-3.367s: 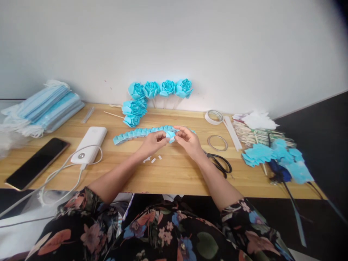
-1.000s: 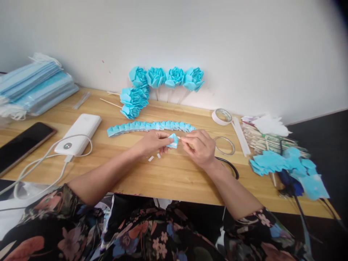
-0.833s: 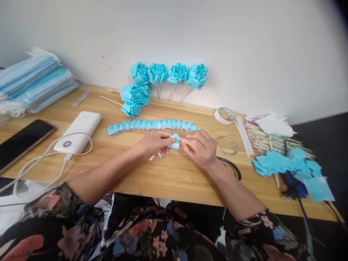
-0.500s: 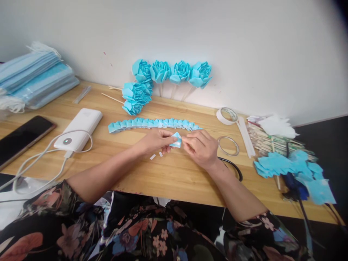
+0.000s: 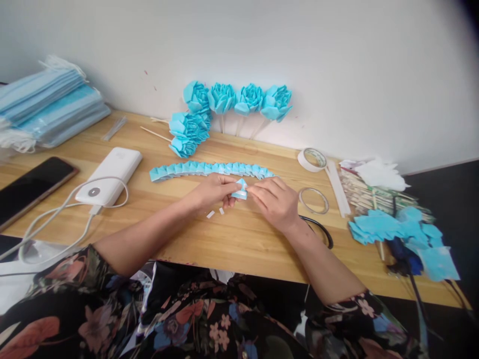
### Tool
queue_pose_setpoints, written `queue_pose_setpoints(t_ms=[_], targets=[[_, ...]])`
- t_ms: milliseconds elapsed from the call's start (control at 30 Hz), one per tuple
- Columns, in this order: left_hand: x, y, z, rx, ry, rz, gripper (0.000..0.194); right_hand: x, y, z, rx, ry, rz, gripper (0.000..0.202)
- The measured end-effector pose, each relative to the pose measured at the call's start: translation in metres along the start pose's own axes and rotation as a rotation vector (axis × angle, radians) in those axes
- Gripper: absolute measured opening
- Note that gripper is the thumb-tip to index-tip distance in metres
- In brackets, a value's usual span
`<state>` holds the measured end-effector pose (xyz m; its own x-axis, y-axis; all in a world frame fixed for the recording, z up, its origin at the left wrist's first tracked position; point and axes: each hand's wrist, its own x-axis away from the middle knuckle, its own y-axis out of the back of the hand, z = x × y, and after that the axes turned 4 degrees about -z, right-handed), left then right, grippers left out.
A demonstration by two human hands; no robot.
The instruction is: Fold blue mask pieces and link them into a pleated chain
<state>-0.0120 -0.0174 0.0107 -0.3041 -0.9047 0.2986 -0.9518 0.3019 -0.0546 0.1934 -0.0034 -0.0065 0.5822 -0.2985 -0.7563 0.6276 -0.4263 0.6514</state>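
Note:
Between thumb and fingers my left hand holds a small folded light-blue piece with a white strip on it. The fingertips of my right hand are pinched at the right edge of that piece; whatever they may grip is too small to make out. Behind both hands lies a curved row of folded blue pieces. Two small white strips rest on the wooden table just below my left hand.
Several blue flowers on sticks lean by the wall. Left are blue masks, a phone and a cabled white power bank. Right are tape rolls, a black cable, sticks and blue cloth pieces.
The folded piece has tilted slightly and moved a little left in my left hand. My right fingertips have shifted slightly left with it.

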Motion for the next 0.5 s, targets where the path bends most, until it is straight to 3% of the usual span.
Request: queue_pose_setpoints(t_ms=[233, 367, 500], targets=[[-0.0026, 0.0016, 0.0038, 0.096, -0.038, -0.021, 0.024, 0.0008, 0.0023, -0.0003, -0.191, -0.082, 0.073, 0.038], [-0.0020, 0.0026, 0.0027, -0.025, -0.073, -0.041, 0.025, 0.0007, 0.0039, 0.0011, -0.452, -0.444, 0.083, 0.037], [-0.0015, 0.0025, 0.0058, -0.162, -0.147, -0.034, 0.028, -0.0013, 0.0039, 0.0046, -0.720, -0.800, 0.197, 0.030]])
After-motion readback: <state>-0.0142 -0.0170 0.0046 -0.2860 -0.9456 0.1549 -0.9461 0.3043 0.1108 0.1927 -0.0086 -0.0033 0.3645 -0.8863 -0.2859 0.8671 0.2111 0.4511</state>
